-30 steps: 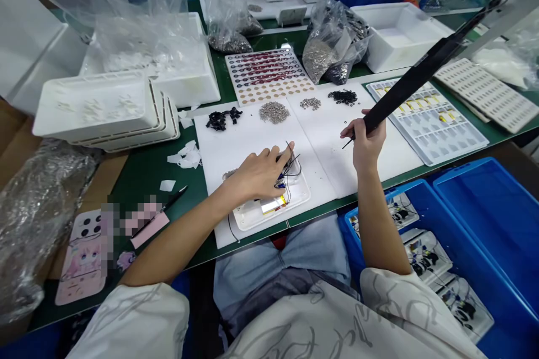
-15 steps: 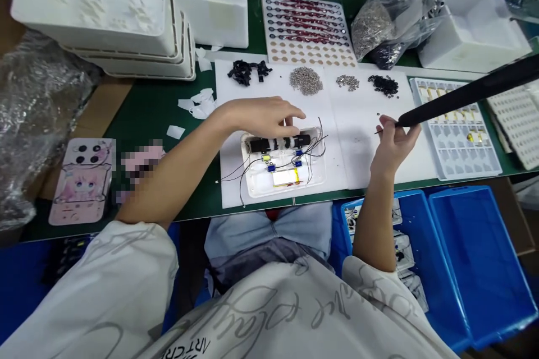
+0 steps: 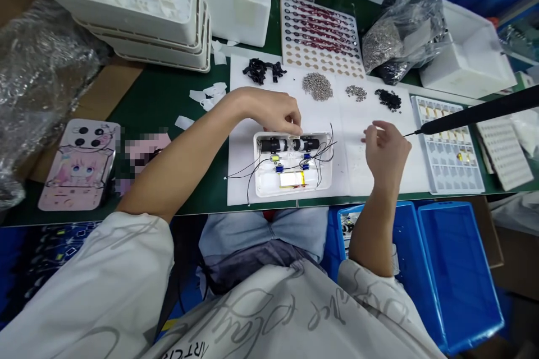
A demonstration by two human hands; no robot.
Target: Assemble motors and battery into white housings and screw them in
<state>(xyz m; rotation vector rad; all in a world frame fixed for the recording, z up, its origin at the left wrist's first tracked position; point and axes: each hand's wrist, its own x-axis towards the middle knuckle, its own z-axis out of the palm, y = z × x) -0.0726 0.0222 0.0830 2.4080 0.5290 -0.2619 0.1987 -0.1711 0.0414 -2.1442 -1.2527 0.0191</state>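
Observation:
A white tray [image 3: 326,179] lies on white paper in front of me, holding a black cylinder [image 3: 273,145], thin black wires, small blue and yellow parts and a flat battery [image 3: 292,179]. My left hand [image 3: 273,112] has its fingertips pinched together at the tray's top rim, on the cylinder. My right hand [image 3: 385,148] hovers to the right of the tray with fingers curled and thumb close to forefinger; I cannot make out anything in them. The tip of a long black hanging tool [image 3: 475,112] points at this hand without touching it.
Beyond the tray lie black clips [image 3: 263,71], silver screw piles [image 3: 316,85], black rings [image 3: 388,99] and a perforated board [image 3: 320,31]. A compartment tray [image 3: 450,151] sits right, stacked white trays [image 3: 126,5] far left, a phone [image 3: 80,165] near left, blue bins [image 3: 455,269] below.
My right hand has let go of the black tool, which now hangs free to its right. The view has tilted down and my left hand stays at the tray's top.

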